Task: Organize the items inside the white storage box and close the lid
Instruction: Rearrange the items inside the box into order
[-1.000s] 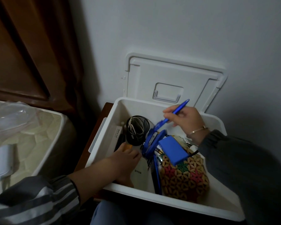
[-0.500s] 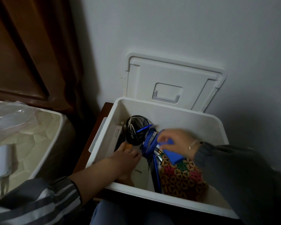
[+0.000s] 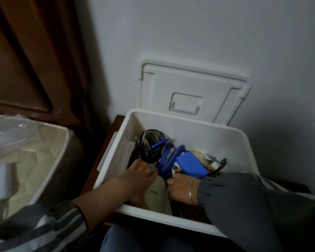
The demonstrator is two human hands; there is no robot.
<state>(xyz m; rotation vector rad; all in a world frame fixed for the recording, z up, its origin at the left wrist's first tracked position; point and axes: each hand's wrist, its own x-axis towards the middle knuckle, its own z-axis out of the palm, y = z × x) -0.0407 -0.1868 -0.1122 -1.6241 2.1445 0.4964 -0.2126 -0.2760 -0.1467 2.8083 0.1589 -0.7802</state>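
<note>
Storage box [image 3: 216,142], white, was reached into. Fingers of the left hand [image 3: 140,174] were stretched flat on a pouch [image 3: 155,192]; those of the right hand [image 3: 180,186] were curled into clutter [image 3: 189,165], grip unclear. Beyond the fingertips the lid [image 3: 189,82] was propped upright, long axis sideways; judged light, stiff, best held by its top edge.

The light is dim and flat, with the pale wall [image 3: 189,33] and the white storage box [image 3: 216,131] rendered grey and a heavy shadow right of the box. The wooden panel [image 3: 25,60] sinks near black, the plastic wrap [image 3: 11,131] shows faint glare, and detail is soft and grainy.
</note>
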